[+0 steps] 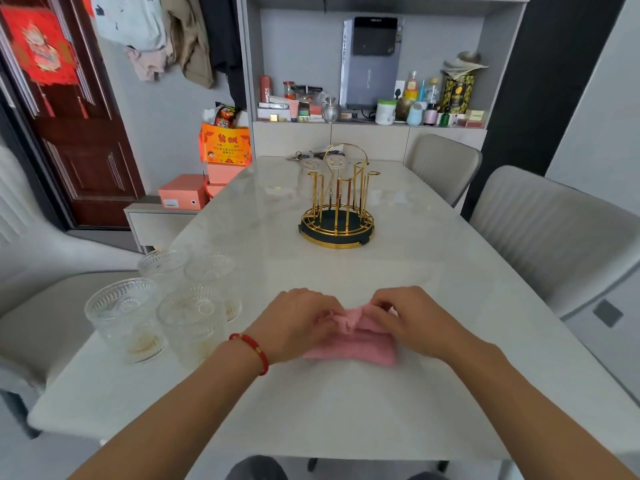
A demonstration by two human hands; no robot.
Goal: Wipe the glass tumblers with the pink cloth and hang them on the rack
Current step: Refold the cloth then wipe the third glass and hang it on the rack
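Both hands, left (300, 323) and right (403, 315), pinch the cloth (353, 344); tumblers (166, 306) crowd the table (346, 410) edge at nine o'clock; a careless left elbow could topple them.

Fingers of both hands partly hidden in the pink cloth (349, 341); far glass on the rack (337, 202) blurred.

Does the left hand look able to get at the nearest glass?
Probably yes. The nearest tumbler stands just left of the left hand with bare table between, though that hand now pinches the pink cloth.
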